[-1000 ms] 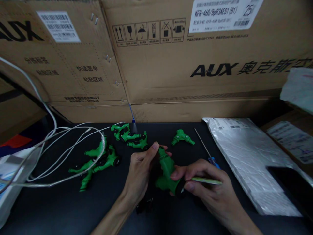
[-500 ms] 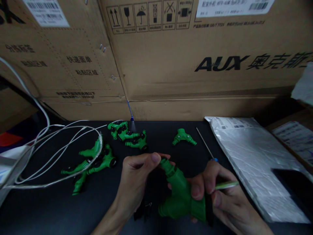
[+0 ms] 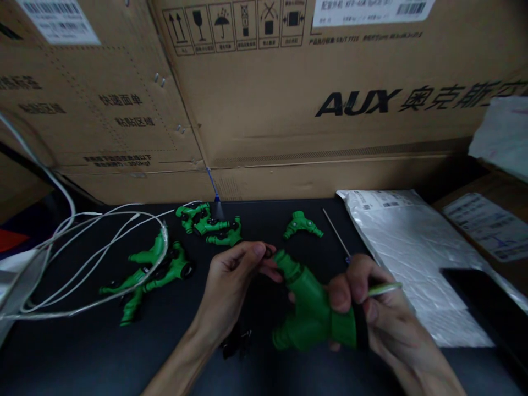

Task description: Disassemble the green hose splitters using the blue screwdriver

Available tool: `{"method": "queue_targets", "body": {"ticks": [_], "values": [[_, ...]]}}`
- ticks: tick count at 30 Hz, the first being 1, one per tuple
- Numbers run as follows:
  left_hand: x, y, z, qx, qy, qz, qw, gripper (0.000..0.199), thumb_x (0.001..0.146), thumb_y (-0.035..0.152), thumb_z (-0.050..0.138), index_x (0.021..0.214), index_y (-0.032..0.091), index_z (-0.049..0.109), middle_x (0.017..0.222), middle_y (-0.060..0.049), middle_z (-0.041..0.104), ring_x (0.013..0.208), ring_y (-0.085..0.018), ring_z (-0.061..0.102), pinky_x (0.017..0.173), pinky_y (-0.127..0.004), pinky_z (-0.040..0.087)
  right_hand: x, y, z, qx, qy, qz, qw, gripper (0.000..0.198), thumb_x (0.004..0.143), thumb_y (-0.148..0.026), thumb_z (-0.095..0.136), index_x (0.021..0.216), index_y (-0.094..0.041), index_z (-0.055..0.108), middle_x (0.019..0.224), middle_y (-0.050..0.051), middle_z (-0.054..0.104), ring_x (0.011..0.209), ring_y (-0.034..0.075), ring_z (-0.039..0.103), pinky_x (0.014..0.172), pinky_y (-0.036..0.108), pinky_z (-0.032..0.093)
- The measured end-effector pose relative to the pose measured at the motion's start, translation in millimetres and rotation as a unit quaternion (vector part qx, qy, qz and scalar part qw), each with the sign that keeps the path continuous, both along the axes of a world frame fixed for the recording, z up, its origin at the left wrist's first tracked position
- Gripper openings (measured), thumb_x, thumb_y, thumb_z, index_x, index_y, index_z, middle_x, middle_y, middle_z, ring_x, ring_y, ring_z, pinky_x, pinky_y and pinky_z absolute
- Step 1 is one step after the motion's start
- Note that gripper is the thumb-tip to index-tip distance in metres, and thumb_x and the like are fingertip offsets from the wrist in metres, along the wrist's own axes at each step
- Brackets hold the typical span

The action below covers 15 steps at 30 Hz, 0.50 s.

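Note:
My left hand (image 3: pixel 233 280) is closed, thumb and fingertips pinching a small black rubber ring (image 3: pixel 268 252). Just right of that ring is the upper ribbed end of a green Y-shaped hose splitter (image 3: pixel 309 308), a small gap between them. The splitter is tilted in my right hand (image 3: pixel 371 297), whose fingers wrap its wide collar. A thin light-green stick-like tool (image 3: pixel 384 289) also pokes out between those fingers; its other end is hidden. Below my left hand lie dark small parts (image 3: pixel 233 345), too dim to make out.
Several green splitters (image 3: pixel 179 270) lie at left under a looped white cable (image 3: pixel 111 242), with more (image 3: pixel 202 220) behind. Another green splitter (image 3: pixel 303 224) and a screwdriver (image 3: pixel 336 234) lie ahead. At right are a silver padded mailer (image 3: pixel 383 231) and a black phone-like slab (image 3: pixel 482 308). Cardboard boxes (image 3: pixel 264 137) wall the back.
My left fingers have pulled back slightly from the splitter's ribbed end, and the black ring now shows between them. My right hand has lifted the splitter a little. The view has shifted slightly.

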<state>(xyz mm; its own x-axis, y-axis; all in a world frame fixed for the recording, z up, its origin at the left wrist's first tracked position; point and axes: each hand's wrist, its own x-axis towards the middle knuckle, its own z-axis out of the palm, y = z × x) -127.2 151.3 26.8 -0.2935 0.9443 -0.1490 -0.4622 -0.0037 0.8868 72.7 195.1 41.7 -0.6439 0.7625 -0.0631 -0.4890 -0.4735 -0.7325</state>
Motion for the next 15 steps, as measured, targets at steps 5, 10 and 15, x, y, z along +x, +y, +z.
{"method": "queue_targets", "body": {"ticks": [5, 10, 15], "values": [[2.3, 8.6, -7.9, -0.017, 0.158, -0.126, 0.979, 0.022, 0.093, 0.037, 0.074, 0.1, 0.016, 0.079, 0.09, -0.006, 0.082, 0.074, -0.016, 0.076, 0.076, -0.026, 0.056, 39.3, 15.3, 0.0, 0.094, -0.038, -0.224, 0.969, 0.024, 0.07, -0.035, 0.094, 0.079, -0.029, 0.072, 0.081, -0.002, 0.073, 0.065, 0.016, 0.073, 0.049, 0.019, 0.059], [24.3, 27.2, -13.7, 0.021, 0.396, -0.285, 0.873, 0.023, 0.096, 0.038, 0.068, 0.098, 0.02, 0.081, 0.092, -0.004, 0.081, 0.081, -0.019, 0.074, 0.076, -0.027, 0.052, 75.4, 8.3, -4.0, 0.079, -0.096, -0.339, 0.933, 0.026, 0.068, -0.031, 0.095, 0.079, -0.025, 0.073, 0.085, -0.001, 0.074, 0.074, 0.014, 0.074, 0.062, 0.017, 0.064], [49.5, 53.9, -20.6, 0.066, 0.479, -0.381, 0.788, 0.015, 0.091, 0.027, 0.075, 0.103, 0.021, 0.083, 0.093, -0.003, 0.082, 0.085, -0.019, 0.076, 0.076, -0.026, 0.053, 85.7, -6.9, -12.0, 0.064, -0.125, -0.359, 0.923, 0.023, 0.071, -0.03, 0.094, 0.084, -0.024, 0.075, 0.091, 0.0, 0.074, 0.084, 0.013, 0.073, 0.068, 0.017, 0.065]]}}
